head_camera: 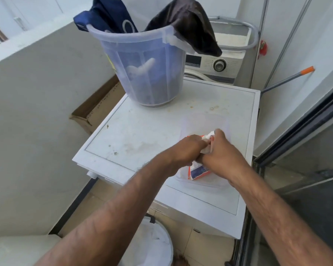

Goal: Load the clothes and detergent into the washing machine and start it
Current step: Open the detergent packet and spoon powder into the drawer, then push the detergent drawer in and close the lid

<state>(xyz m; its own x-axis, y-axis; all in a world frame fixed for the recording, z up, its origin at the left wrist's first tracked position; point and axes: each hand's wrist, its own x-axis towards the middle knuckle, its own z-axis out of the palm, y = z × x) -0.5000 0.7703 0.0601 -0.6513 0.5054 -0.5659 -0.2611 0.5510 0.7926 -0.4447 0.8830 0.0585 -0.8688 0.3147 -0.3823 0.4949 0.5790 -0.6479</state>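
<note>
A detergent packet (198,170), white with orange and blue print, stands in a clear plastic tub (206,182) on a white appliance top (142,135). My left hand (186,148) and my right hand (222,150) both pinch the packet's top edge. A translucent bucket (148,70) at the far end of that top holds clothes, with a navy garment (106,14) and a dark brown garment (192,24) draped over its rim. Behind it stands a front-loading washing machine (217,66) with a round dial.
A cardboard box (98,106) leans between the wall and the appliance on the left. A stick with an orange tip (288,78) slants at the right beside a dark sliding door frame (300,127). A white-lined bin (154,244) sits on the floor below.
</note>
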